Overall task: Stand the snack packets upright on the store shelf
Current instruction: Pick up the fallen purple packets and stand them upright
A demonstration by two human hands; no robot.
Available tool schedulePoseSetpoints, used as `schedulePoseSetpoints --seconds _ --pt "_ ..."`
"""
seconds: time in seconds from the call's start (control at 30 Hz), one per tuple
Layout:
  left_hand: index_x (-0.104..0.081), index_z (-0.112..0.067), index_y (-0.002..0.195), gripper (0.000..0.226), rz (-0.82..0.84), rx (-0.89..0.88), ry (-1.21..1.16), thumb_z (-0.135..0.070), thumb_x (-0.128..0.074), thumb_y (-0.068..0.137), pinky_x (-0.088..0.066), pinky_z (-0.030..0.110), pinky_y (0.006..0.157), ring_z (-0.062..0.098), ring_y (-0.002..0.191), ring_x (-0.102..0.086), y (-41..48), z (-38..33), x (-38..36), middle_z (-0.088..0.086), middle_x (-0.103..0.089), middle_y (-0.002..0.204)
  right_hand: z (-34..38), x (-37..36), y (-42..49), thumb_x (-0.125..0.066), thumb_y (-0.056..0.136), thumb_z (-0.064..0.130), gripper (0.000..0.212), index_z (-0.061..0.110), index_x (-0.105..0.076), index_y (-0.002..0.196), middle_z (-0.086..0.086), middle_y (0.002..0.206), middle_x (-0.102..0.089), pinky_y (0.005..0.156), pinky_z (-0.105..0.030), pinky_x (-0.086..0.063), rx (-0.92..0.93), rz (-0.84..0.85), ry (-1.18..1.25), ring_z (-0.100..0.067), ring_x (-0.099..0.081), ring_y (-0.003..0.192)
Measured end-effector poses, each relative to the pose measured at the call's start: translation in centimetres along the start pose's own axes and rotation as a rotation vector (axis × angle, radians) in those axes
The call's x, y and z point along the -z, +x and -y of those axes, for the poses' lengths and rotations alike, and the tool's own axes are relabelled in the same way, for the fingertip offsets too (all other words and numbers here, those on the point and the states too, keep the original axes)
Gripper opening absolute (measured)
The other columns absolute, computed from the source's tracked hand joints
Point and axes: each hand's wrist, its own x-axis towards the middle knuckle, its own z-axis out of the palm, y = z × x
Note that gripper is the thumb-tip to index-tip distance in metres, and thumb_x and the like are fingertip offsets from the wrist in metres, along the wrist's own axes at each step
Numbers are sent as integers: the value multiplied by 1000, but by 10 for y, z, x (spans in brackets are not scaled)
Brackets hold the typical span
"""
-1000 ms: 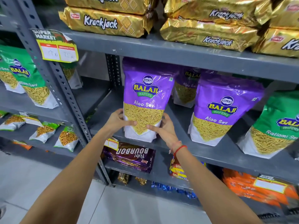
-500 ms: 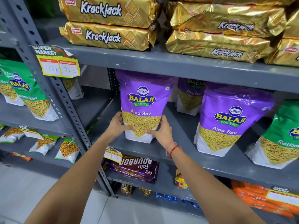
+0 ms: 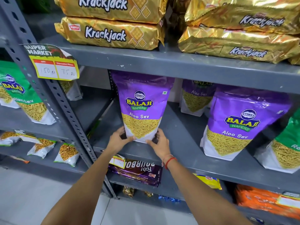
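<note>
A purple Aloo Sev packet (image 3: 140, 104) stands upright at the left of the grey middle shelf (image 3: 181, 143), set back from the front edge. My left hand (image 3: 119, 140) grips its bottom left corner and my right hand (image 3: 159, 144) grips its bottom right corner, thumbs on the white base. A second purple Aloo Sev packet (image 3: 240, 124) stands upright to the right, nearer the front. A third purple packet (image 3: 195, 98) stands at the back between them. A green Ratlami Sev packet (image 3: 289, 143) stands at the far right edge.
Gold Krackjack packs (image 3: 110, 33) lie stacked on the shelf above. A perforated grey upright (image 3: 53, 95) with a yellow price tag (image 3: 54, 69) divides off the left bay, which holds green packets (image 3: 24, 101). Bourbon biscuit packs (image 3: 138, 172) lie on the shelf below.
Both hands have pushed the purple packet further back on the shelf and slid down to its bottom corners. The camera has moved closer and tilted up.
</note>
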Motion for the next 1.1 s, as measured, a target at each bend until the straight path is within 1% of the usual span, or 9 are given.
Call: schedulePoseSetpoints --seconds 0.1,0.2,0.37,0.5,0.7,0.87,0.93,1.0,1.1 --pt "-55 -16 123 56 -20 -20 -2 -20 -78 72 -47 30 98 8 104 -61 1 1 5 -1 -67 116 4 -9 3 -77 75 10 53 11 -49 120 -1 103 -65 89 -27 -49 -7 16 -24 -20 -62 99" --pt "-54 -19 119 51 -23 -8 -12 -14 -76 73 -50 23 92 -9 90 -63 1 2 12 -12 -66 106 8 -16 5 -77 75 10 51 9 -49 118 -8 106 -66 85 -25 -49 -16 32 -36 -17 -61 93" --pt "-53 -3 123 54 -75 -26 -30 -3 -74 73 -44 -4 68 10 99 -59 -2 0 16 -2 -62 109 9 -26 5 -77 76 13 50 7 -48 116 -15 112 -66 87 -36 -54 -2 32 -56 -25 -64 98" --pt "-58 -14 114 44 -69 -1 -3 -7 -75 74 -48 20 91 -17 79 -61 -2 1 16 -28 -67 88 11 -26 5 -77 75 12 51 6 -47 116 -16 114 -65 89 -41 -54 3 46 -75 -27 -63 100" --pt "-50 -6 126 53 -263 -11 -135 -3 -70 77 -46 32 91 19 107 -58 -13 6 -3 10 -62 120 2 1 -11 -79 74 17 73 9 -41 136 -5 127 -55 102 -31 -43 -1 -32 -19 -14 -51 116" --pt "-53 -4 111 33 -720 -80 -146 -11 -63 80 -47 36 74 25 87 -56 -33 -13 -57 15 -55 104 -26 79 -51 -73 80 12 33 15 -57 109 -7 110 -63 77 -17 -47 15 -390 25 -22 -60 97" --pt "-54 -8 100 24 -637 -195 -94 -16 -61 79 -44 33 68 22 76 -53 -37 -26 -91 11 -53 91 -37 113 -68 -71 81 18 21 21 -56 96 -10 98 -65 75 -22 -49 44 -557 13 -29 -62 87" --pt "-56 -13 95 20 -446 -292 -78 -20 -60 76 -46 31 65 15 67 -49 -38 -41 -128 9 -54 86 -45 145 -81 -69 80 26 17 24 -54 86 -10 88 -62 79 -41 -51 59 -711 -31 -33 -60 83" --pt "-58 -12 106 35 -158 -358 31 -19 -70 75 -49 32 70 12 73 -53 -30 -59 -181 3 -53 98 -52 190 -93 -80 73 24 33 18 -52 90 2 87 -51 84 -48 -47 46 -861 -46 -34 -56 89"
